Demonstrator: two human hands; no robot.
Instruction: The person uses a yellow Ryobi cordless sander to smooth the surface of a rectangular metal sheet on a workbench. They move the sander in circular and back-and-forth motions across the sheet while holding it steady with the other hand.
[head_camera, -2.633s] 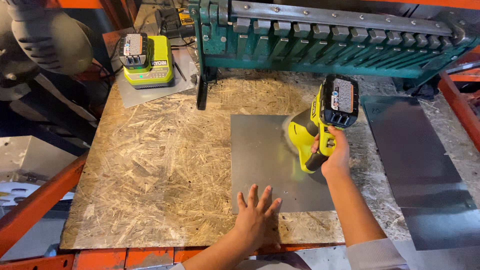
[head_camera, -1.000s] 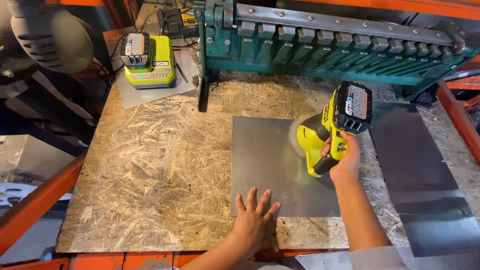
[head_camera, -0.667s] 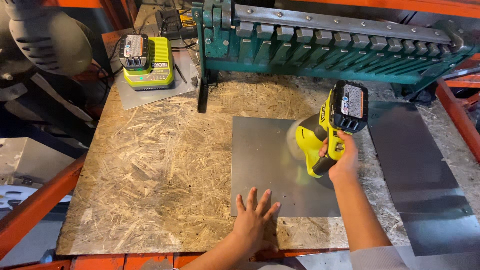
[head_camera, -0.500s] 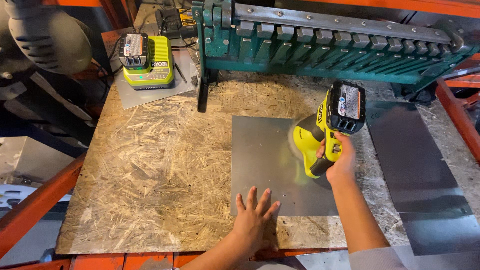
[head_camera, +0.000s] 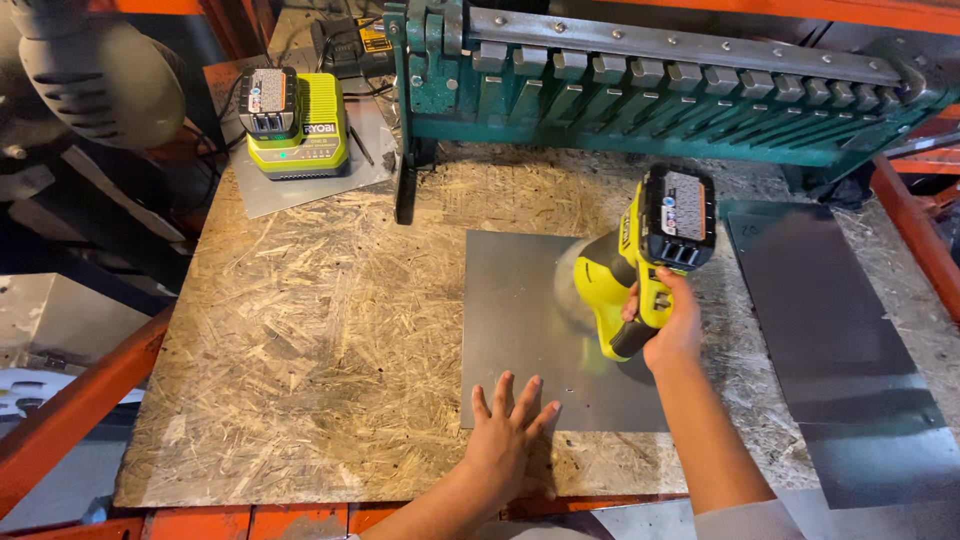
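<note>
A square grey metal sheet (head_camera: 520, 310) lies flat on the chipboard bench top (head_camera: 300, 340). My left hand (head_camera: 508, 432) presses flat on the sheet's near edge, fingers spread. My right hand (head_camera: 668, 325) grips the handle of a yellow-green cordless power tool (head_camera: 640, 255) with a black battery pack on top. The tool's head rests on the right part of the sheet, and its spinning end looks blurred.
A green metal bending machine (head_camera: 650, 80) spans the back of the bench. A yellow-green battery charger (head_camera: 295, 120) with a black battery sits back left on a small sheet. A long dark metal sheet (head_camera: 840, 340) lies at right. Orange frame rails (head_camera: 70, 420) border the bench.
The tool in my right hand has shifted slightly left and back over the sheet compared with a second ago. My left hand stays pressed on the sheet's near edge.
</note>
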